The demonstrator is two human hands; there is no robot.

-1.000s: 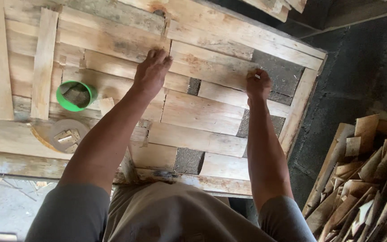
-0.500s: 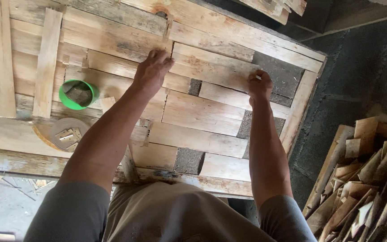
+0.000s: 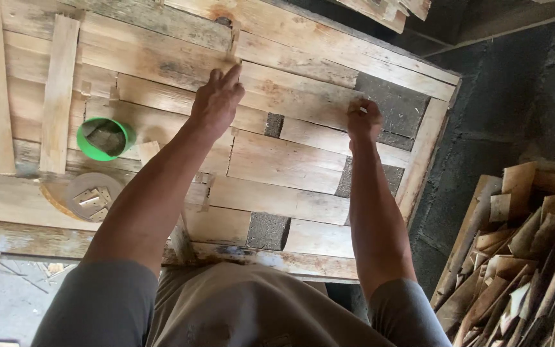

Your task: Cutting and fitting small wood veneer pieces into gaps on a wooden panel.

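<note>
My left hand (image 3: pixel 216 99) rests palm down on a pale wooden slat (image 3: pixel 290 96), fingers pointing away from me, and holds nothing. My right hand (image 3: pixel 362 121) sits further along the same slat with its fingers curled tight at the slat's edge. A small pale spot shows at the fingertips; I cannot make out what it is. Several short slats (image 3: pixel 284 160) lie side by side in staggered rows inside a wooden frame (image 3: pixel 425 148) on the bench.
Left of my left arm stands a green cup (image 3: pixel 104 138) of small metal parts. Below it, metal hinges lie on a round wooden disc (image 3: pixel 91 198). A loose narrow slat (image 3: pixel 59 90) lies upright at far left. Wood offcuts (image 3: pixel 521 257) fill a bin at lower right.
My left hand's fingers have drawn together and shifted slightly up the slat. My right hand stays in almost the same place.
</note>
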